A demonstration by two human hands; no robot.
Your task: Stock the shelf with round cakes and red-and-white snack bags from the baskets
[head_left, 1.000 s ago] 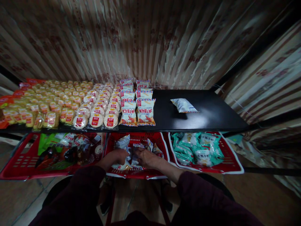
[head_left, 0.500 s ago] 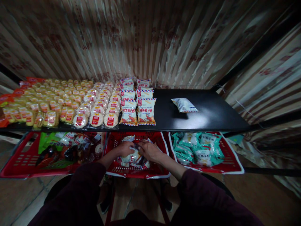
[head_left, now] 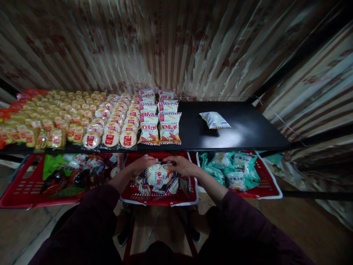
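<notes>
In the middle red basket [head_left: 138, 200], several white snack bags with red print and striped edges lie in a heap. My left hand [head_left: 143, 164] is closed on the upper left of the topmost snack bag [head_left: 160, 176]. At its upper right, my right hand [head_left: 179, 165] grips the same bag, with fingers bent over the top edge. The bag's printed front faces up, its lettering turned sideways. On the black shelf [head_left: 190, 136] behind, matching snack bags [head_left: 170, 129] stand in two columns. Another white bag [head_left: 215, 120] lies by itself farther right.
Left of the bags, rows of round rice crackers [head_left: 111, 138] and small yellow packets [head_left: 56, 138] fill the shelf. A left basket [head_left: 16, 191] holds green and dark packs; green-white bags [head_left: 237, 180] are in the right basket [head_left: 271, 187]. A striped curtain [head_left: 165, 48] hangs behind.
Both hands have moved up toward the shelf edge and a little apart. The topmost bag, mostly covered by my fingers before, now shows its printed front between them.
</notes>
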